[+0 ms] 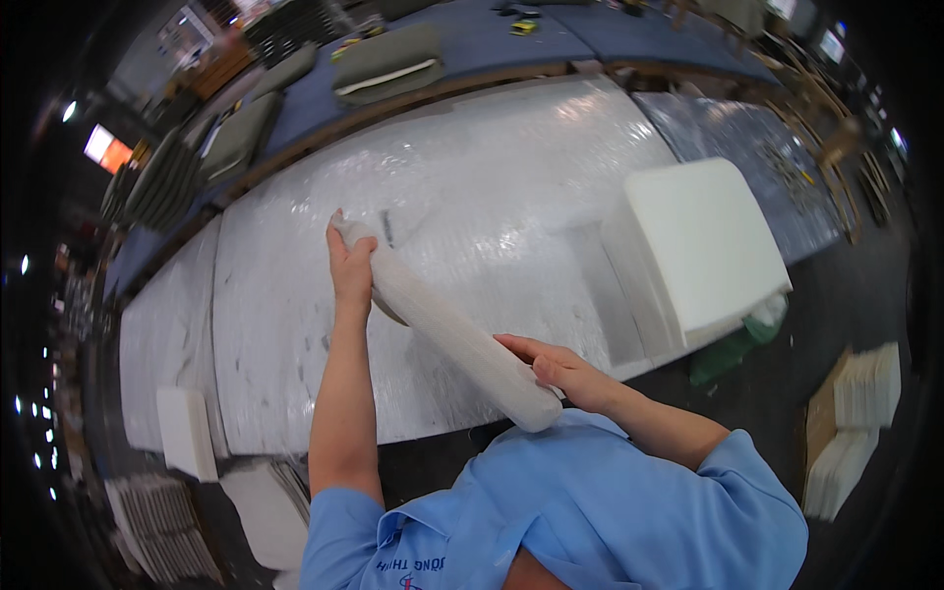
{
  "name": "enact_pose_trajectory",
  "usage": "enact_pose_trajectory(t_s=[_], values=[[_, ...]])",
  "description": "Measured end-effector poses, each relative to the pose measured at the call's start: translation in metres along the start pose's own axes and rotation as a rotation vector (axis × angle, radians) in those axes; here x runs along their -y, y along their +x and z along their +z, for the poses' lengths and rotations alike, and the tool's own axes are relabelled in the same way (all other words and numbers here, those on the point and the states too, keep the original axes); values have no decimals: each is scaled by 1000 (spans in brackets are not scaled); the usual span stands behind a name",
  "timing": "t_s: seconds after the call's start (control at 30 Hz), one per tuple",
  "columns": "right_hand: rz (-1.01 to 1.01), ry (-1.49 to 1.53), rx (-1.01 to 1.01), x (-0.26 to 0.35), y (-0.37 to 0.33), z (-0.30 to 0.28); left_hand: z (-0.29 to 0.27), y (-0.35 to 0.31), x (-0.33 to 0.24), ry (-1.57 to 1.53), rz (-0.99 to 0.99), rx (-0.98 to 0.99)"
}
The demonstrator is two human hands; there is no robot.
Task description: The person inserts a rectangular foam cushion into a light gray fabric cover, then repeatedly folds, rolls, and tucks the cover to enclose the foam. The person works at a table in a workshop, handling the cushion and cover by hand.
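Between my hands is a pale grey, fabric-covered cushion point(457, 339), tilted up so that mostly its long rounded edge shows. At its far left end, my left hand point(352, 264) grips the corner, where the fabric bunches up between thumb and fingers. My right hand point(565, 376) is closed around the near end, close to my chest; part of its fingers is hidden by the cushion. Most of the cushion's broad face is turned out of sight. Beneath it lies a table point(472, 177) wrapped in shiny clear film.
White foam pads point(708, 246) are stacked on the table's right, above a green bag point(737, 344). Another white pad point(185, 433) stands at the left edge. More pads point(167, 526) sit low at left and right. Green cushions point(388, 64) rest on the blue table point(472, 44) behind.
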State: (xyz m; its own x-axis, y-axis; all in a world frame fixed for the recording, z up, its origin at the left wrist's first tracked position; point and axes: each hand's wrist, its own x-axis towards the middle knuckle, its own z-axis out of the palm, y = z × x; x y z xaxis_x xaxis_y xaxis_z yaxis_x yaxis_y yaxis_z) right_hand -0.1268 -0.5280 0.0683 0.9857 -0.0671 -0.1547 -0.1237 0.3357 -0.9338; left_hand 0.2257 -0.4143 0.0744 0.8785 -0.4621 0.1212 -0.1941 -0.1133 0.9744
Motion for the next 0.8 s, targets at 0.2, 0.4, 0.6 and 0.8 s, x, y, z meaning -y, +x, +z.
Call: enact_pose_trajectory(t_s=[0.2,0.4,0.6,0.8], values=[[22,-328,-262,2,-46,19,41,-8,-13,743,531,-63],[120,-262,-336,-12,-54,22,62,-65,-95,749,648,1151],[334,-179,-113,12,-37,21,97,-104,-134,949,550,1832],[423,-287,-277,26,-26,29,120,-116,-132,1160,665,1790]])
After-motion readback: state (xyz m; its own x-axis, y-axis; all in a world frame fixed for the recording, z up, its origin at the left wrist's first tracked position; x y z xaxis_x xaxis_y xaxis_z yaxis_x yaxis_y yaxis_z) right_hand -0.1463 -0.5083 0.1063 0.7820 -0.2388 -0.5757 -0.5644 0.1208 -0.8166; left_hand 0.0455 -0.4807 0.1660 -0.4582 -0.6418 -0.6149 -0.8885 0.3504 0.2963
